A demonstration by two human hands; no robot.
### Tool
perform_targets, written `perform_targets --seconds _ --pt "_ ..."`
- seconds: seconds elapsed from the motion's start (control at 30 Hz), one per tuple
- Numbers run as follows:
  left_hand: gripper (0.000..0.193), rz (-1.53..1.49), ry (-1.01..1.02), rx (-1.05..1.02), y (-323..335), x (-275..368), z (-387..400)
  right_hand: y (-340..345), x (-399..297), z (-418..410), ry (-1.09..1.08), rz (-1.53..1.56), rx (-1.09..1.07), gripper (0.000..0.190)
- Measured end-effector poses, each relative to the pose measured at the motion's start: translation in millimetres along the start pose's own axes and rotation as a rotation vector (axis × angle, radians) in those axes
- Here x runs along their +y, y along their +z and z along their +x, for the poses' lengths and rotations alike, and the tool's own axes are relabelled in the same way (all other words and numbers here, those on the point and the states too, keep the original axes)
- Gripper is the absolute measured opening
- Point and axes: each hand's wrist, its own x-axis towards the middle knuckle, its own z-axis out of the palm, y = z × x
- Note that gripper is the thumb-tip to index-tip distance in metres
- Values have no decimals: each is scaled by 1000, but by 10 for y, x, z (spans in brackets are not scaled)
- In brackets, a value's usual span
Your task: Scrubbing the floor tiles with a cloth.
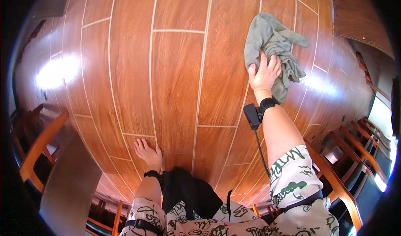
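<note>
Before me spreads a wood-look tiled floor (175, 79) with pale grout lines. A crumpled grey-green cloth (266, 29) lies on it at the upper right. My right hand (265, 71) is on the lower left part of the cloth, fingers bent over its folds and thumb at its left edge. At the lower left my left hand (148, 153) rests on the tiles, empty, with its fingers apart. Both wrists wear black straps, and a small black device with a cable sits beside the right one.
Wooden chairs with dark seats (347, 192) stand in a row at the lower right. Another wooden chair (44, 145) and a brown panel (72, 173) are at the lower left. Dark brown furniture (363, 19) juts in at the upper right.
</note>
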Motion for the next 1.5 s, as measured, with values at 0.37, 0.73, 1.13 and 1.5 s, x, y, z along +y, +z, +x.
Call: perform_targets --seconds 0.37,0.73,1.13,1.5 --pt "54 -60 -300 205 -282 838 2493 -50 -42 37 53 41 -78 52" --pt "54 -66 -462 259 -291 984 2593 -126 -34 21 54 22 -76 53" --pt "56 -138 -450 256 -435 841 2596 -146 -117 -6 0 -14 -79 57" --pt "55 -166 -409 261 -435 791 2592 -143 -171 -7 -10 -37 -90 61"
